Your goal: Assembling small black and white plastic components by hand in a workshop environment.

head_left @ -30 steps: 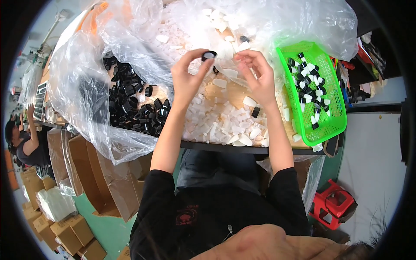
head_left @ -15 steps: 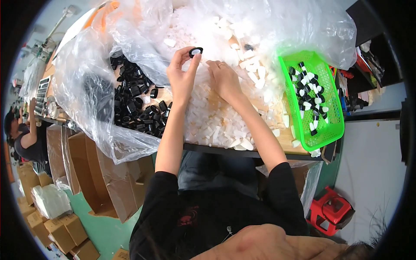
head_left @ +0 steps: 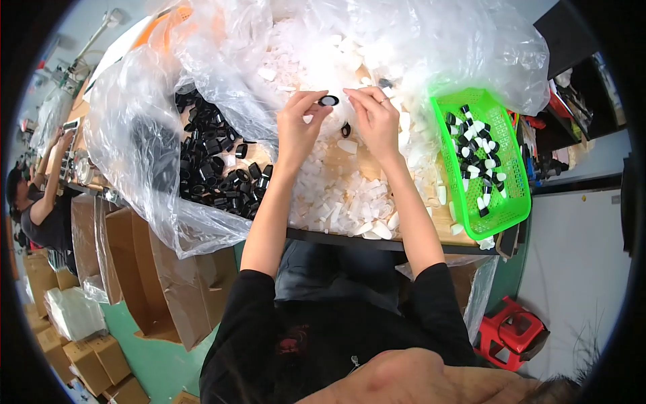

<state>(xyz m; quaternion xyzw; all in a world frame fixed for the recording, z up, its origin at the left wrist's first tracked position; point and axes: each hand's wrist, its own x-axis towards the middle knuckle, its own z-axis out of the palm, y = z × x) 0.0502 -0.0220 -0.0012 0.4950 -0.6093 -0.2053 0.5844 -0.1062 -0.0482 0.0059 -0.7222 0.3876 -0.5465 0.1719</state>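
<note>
Between the thumb and fingers of my left hand [head_left: 297,128] is a round black cap [head_left: 328,101] with a pale inside. My right hand [head_left: 377,124] is just to its right, fingertips pinched together near the cap; the glare hides what they hold, if anything. On the table below and between both hands lies another black cap [head_left: 346,130]. Many black caps [head_left: 208,155] are heaped on a clear plastic sheet to the left. Small translucent white pieces [head_left: 350,198] are spread in front of me, with larger white pieces [head_left: 347,146] among them.
A green basket [head_left: 476,232] at the right holds several black-and-white pieces. Clear plastic bags [head_left: 134,135] drape over the left and far sides. Below the table stand an open cardboard box [head_left: 182,283] and a red stool [head_left: 513,333]. A co-worker [head_left: 50,209] is at the far left.
My left hand has come right and slightly down with the black cap, which has tilted. My right hand has shifted right, its fingers now pinched. A black cap now shows on the table between them.
</note>
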